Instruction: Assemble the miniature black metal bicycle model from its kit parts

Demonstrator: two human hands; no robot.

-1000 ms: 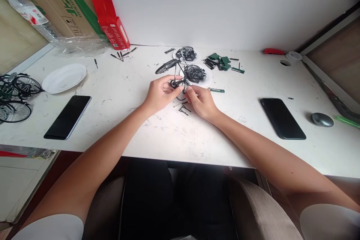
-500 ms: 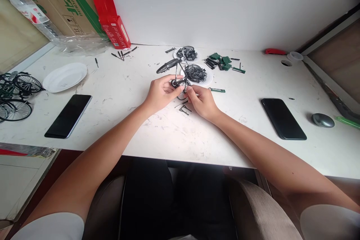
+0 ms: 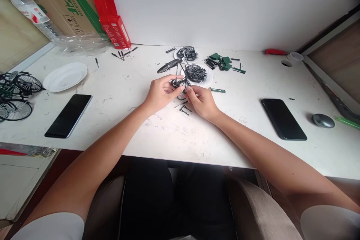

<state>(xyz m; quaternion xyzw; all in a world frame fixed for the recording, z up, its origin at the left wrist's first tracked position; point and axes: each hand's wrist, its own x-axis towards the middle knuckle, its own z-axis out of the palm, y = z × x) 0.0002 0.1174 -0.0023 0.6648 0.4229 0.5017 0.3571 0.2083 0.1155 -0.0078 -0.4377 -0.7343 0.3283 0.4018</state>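
Note:
A small black model bicycle (image 3: 168,66) is held tilted just above the table, between both hands. My left hand (image 3: 161,93) is closed around its frame from the left. The fingertips of my right hand (image 3: 204,101) pinch at the lower wheel's hub from the right; any small part between them is hidden. Right below the hands lie a few thin dark parts (image 3: 185,109). Behind the bicycle, a white plate (image 3: 208,79) carries black wheels (image 3: 196,73), and a second pile of black wheels and parts (image 3: 187,53) sits farther back.
Green and black plastic pieces (image 3: 225,61) lie to the back right. Phones rest at left (image 3: 68,116) and right (image 3: 284,119), near a grey rounded object (image 3: 323,120). At far left stand finished-looking model bicycles (image 3: 19,93) and a white plate (image 3: 65,77). A red box (image 3: 116,32) stands behind.

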